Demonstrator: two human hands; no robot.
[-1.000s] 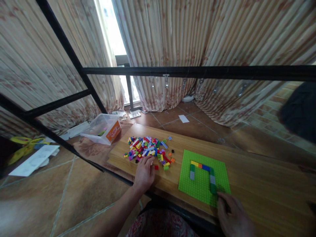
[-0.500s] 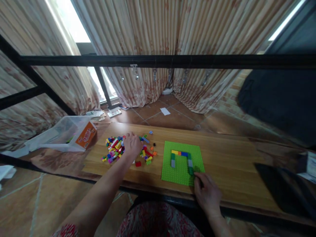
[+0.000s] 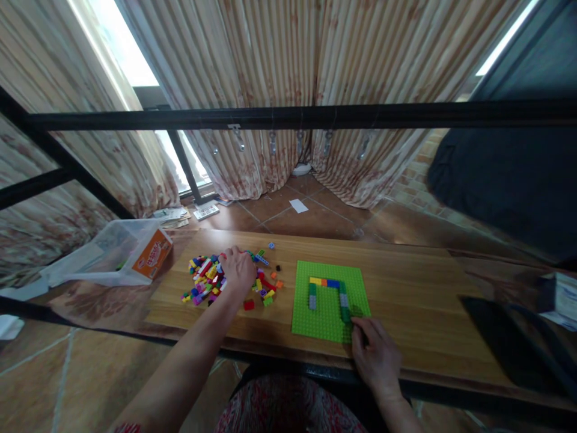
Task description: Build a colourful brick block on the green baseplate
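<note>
Bricks (image 3: 211, 273) around the left fingers (image 3: 229, 255) are probably light and rigid, best pinched by opposite sides; whether these or the right fingers (image 3: 366, 323) are clamped cannot be told.

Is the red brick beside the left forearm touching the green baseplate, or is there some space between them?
Apart: the head view shows a strip of bare wooden tabletop between the red brick and the green baseplate.

Striped curtains (image 3: 265, 60) behind black rail (image 3: 383, 116); white paper (image 3: 298, 205) on tiled floor (image 3: 331, 218).
</note>
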